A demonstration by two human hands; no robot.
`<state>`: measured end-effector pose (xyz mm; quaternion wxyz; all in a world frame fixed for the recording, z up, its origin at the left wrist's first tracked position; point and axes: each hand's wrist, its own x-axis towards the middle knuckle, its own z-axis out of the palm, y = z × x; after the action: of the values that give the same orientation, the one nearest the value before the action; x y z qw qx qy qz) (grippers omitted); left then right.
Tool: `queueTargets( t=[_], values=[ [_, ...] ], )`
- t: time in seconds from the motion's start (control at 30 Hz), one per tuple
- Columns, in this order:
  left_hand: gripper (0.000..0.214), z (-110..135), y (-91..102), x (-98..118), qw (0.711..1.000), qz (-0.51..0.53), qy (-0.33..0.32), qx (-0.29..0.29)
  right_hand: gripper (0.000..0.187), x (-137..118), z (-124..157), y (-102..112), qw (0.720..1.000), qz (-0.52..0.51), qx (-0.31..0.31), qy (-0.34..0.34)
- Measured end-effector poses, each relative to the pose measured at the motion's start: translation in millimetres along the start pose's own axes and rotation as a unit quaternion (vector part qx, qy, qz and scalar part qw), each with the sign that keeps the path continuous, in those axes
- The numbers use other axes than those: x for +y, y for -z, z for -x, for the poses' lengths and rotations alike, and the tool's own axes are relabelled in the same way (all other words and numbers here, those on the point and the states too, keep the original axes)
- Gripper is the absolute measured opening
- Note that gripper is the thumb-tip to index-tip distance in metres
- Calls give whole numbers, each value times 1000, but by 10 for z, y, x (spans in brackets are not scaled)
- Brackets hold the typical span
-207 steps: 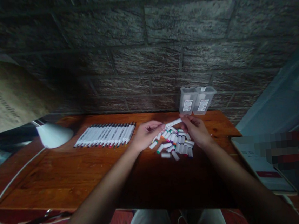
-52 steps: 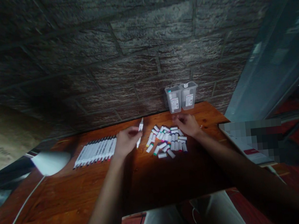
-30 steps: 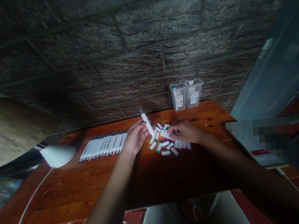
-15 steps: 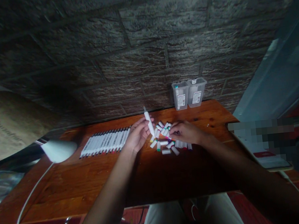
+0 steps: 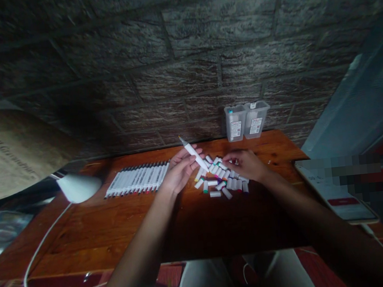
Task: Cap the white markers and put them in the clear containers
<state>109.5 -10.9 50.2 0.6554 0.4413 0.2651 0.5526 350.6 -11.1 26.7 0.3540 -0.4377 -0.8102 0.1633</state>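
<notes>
My left hand (image 5: 180, 169) is closed around an uncapped white marker (image 5: 195, 155). Its pointed, yellowish tip slants up and to the left. Over the right side of a pile of loose white marker caps (image 5: 220, 181) is my right hand (image 5: 244, 164), its thumb and forefinger drawn together at the caps; whether a cap is between them is hidden. Several caps show coloured ends in green, yellow, purple and red. Left of my left hand, a row of white markers with dark ends (image 5: 137, 179) lies side by side on the wooden table (image 5: 118, 231).
Two clear plastic cases (image 5: 243, 122) with labels stand against the brick wall, a marker inside the left one. A white lamp (image 5: 78, 187) with a cord stands at left beside a brown paper bag (image 5: 6, 154). A tablet-like device (image 5: 350, 209) lies at the right edge.
The marker in my left hand has tilted further left. My right hand has shifted slightly up and right over the caps, uncovering more of them. The view has moved a little.
</notes>
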Motion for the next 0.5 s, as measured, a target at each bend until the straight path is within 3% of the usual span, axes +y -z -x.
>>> queueTargets(
  t=[0.13,0.27,0.37,0.5],
  values=[
    [35,27,-45,-5,999,-35,16,-31,19,-28,-22,-43,983,-167,64,-53],
    [27,65,-110,-50,992,-113,28,-41,22,-89,-55,-35,919,-345,144,-127],
    [30,81,-134,-68,985,-163,33,-40,26,-153,-55,-12,886,-414,135,-158],
    [32,86,-125,-80,980,-193,28,-47,27,-247,-23,-28,870,-465,79,-143]
  ],
)
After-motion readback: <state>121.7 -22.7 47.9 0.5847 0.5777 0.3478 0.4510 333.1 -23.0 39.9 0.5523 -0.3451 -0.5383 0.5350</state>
